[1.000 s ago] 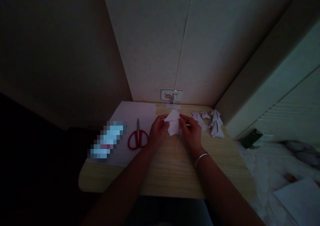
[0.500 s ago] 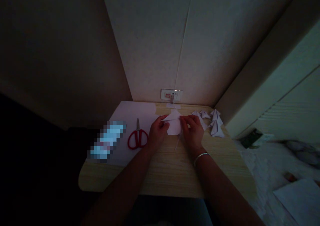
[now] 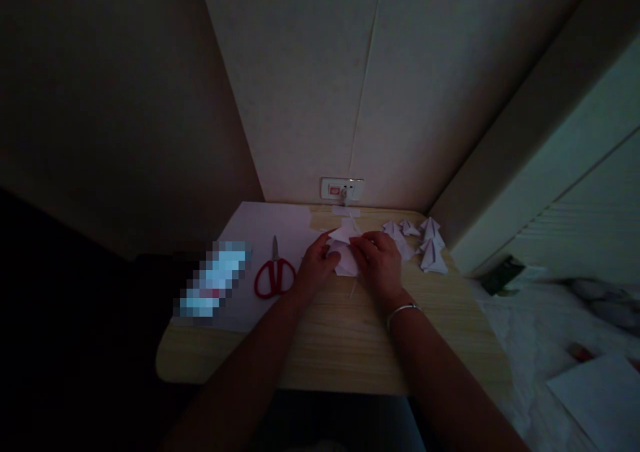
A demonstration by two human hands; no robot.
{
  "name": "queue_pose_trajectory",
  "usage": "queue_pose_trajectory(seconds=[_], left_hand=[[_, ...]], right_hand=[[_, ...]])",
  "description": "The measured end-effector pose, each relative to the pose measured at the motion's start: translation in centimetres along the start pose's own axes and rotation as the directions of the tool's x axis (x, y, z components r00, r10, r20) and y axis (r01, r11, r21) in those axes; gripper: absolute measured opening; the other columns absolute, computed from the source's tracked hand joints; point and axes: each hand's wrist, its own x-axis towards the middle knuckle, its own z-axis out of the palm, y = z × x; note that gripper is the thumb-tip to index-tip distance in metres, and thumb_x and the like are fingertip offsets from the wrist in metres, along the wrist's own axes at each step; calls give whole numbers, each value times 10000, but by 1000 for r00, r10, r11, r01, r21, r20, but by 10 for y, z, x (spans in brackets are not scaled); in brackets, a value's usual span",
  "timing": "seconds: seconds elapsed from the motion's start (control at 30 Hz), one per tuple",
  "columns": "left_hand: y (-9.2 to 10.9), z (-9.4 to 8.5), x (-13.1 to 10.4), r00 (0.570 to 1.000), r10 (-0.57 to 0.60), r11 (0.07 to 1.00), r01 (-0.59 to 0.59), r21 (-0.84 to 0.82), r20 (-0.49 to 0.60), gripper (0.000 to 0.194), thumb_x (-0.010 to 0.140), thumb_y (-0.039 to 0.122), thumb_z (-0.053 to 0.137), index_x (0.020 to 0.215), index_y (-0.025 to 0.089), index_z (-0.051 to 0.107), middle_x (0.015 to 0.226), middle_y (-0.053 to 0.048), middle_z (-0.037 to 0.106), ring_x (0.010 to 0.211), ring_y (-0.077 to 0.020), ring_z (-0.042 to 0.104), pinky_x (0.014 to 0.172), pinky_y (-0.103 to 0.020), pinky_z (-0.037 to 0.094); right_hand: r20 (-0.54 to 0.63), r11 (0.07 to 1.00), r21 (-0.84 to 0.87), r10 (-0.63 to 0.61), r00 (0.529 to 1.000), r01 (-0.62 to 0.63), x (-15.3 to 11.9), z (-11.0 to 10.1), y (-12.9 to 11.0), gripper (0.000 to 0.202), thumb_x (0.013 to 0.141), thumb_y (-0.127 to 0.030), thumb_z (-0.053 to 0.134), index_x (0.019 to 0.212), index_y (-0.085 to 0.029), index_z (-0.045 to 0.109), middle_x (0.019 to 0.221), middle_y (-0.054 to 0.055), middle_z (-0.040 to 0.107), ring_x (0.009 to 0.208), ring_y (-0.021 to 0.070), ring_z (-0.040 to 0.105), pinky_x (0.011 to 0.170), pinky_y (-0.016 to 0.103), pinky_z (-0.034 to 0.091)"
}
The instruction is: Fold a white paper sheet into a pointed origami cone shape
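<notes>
A partly folded piece of white paper (image 3: 344, 260) is held between my two hands above the small wooden table (image 3: 345, 345). My left hand (image 3: 318, 264) grips its left side, thumb on top. My right hand (image 3: 379, 259) pinches the right side near the fold, fingers curled over it. To the left, red-handled scissors (image 3: 275, 277) lie on a large white sheet (image 3: 235, 312). Several folded paper pieces (image 3: 431, 247) rest at the table's right back, beyond my right hand. A thin paper strip (image 3: 353, 288) lies just below the held paper.
A lit phone (image 3: 215, 280), blurred out, lies at the left on the large sheet. Behind the table a wall socket (image 3: 342, 189) has a plug in it. At the right are a dark green packet (image 3: 503, 276) and a white sheet (image 3: 600, 399) on pale bedding.
My right hand has shifted slightly left, its fingers now further over the paper. The paper's upper flap and lower part have changed shape a little. My left hand has barely moved.
</notes>
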Motion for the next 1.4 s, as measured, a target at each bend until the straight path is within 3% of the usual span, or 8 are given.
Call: queue_pose_trajectory(seconds=[0.17,0.4,0.57,0.77,0.93,1.03,1.17,1.4], left_hand=[[0,0,1,999,18,1000,-18,4,38,507,715,207,559,1221,189,539,645,38,567,508,-87,497,513,-198,414],[3,-4,0,998,29,991,-36,128,62,651,702,196,598,1335,233,452,542,83,451,449,-66,423,457,-170,355],[1,-9,3,996,49,982,-62,176,75,656,692,184,614,1329,228,462,611,59,525,471,-66,452,453,-172,339],[9,-8,2,1000,23,993,-25,113,14,503,729,232,590,1228,178,557,556,53,517,449,-68,435,443,-177,314],[8,-5,1,996,35,999,-32,35,-83,339,705,296,654,1014,160,616,582,33,560,505,-91,502,479,-189,360],[7,-5,2,984,44,997,-53,-47,-175,275,677,284,683,907,174,581,606,33,591,533,-100,529,500,-194,386],[7,-5,2,971,41,995,-62,-83,-234,261,661,285,695,863,177,570,600,40,592,523,-99,524,493,-195,383],[4,-3,3,985,69,995,-79,-61,-158,275,662,241,682,924,159,682,728,6,655,644,-101,563,596,-202,414]], right_hand=[[-12,1000,2,-20,1000,20,1,-3,0,225,915,-311,475,942,-224,681,903,78,633,853,215,534,757,348,438],[-6,997,74,28,1000,-27,1,-1,2,205,918,-281,450,935,-224,646,924,76,654,899,223,558,795,360,457],[2,961,239,144,990,-140,2,0,3,176,911,-296,446,917,-221,605,902,71,646,872,214,583,775,354,461],[15,678,608,510,860,-413,6,7,2,177,868,-387,486,872,-211,509,734,6,564,664,160,519,599,282,427],[164,364,796,640,750,-484,5,17,-2,235,818,-448,531,830,-216,493,709,-28,515,599,128,468,535,249,406],[241,229,828,679,693,-512,3,22,-1,270,805,-482,538,816,-217,488,656,-45,482,527,112,426,471,233,366],[294,210,801,678,674,-561,2,24,0,291,795,-500,542,802,-215,485,622,-52,466,501,109,411,450,228,347],[248,217,804,725,643,-554,4,20,-3,303,778,-504,559,770,-204,518,619,-54,490,532,110,414,486,237,346]])
